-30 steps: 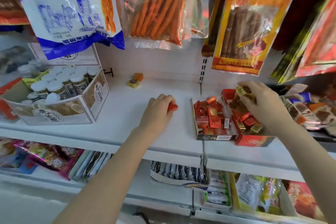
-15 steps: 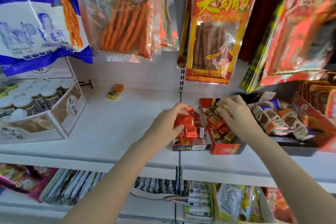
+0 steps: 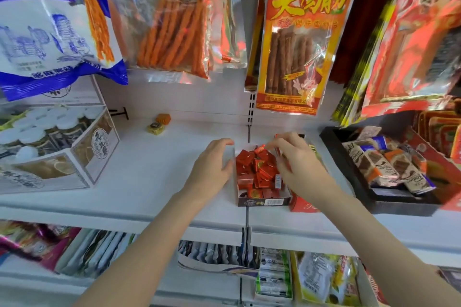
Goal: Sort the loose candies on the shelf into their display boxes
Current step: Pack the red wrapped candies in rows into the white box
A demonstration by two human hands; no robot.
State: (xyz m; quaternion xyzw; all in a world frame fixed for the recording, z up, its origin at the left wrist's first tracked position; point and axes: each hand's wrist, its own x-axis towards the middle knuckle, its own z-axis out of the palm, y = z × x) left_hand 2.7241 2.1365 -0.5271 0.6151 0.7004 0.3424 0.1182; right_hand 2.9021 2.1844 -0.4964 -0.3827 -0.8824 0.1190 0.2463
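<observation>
Steadying the dark cardboard display box (image 3: 263, 200) of red foil-wrapped square candies (image 3: 257, 169), the left hand (image 3: 213, 168) lies flat against the box's left wall with its fingers straight and holding nothing, probably to keep the light box from sliding on the white shelf (image 3: 154, 177). The right hand (image 3: 298, 166) reaches across the box's right rim, thumb and forefinger pinched on one red candy (image 3: 260, 148) at the top of the pile, apparently setting it in with its own kind. That hand covers most of the red cardboard display box (image 3: 303, 204) touching the dark box on its right, so its contents cannot be told.

Two loose candies lie well behind and to the left of the dark box, close to the shelf's back wall: a yellow-wrapped candy (image 3: 156, 128) and, just beside it, an orange-wrapped candy (image 3: 163, 118). Judging by the task, these are what is left to sort. The shelf between them and the box is bare, so nothing blocks the reach.

Further left of the box stands a white carton of white-lidded jars (image 3: 59, 147); to its right sits a black tray of brown-and-white wrapped bars (image 3: 384, 164). Hanging snack bags (image 3: 299, 37) dangle above the box and could brush a raised arm.
</observation>
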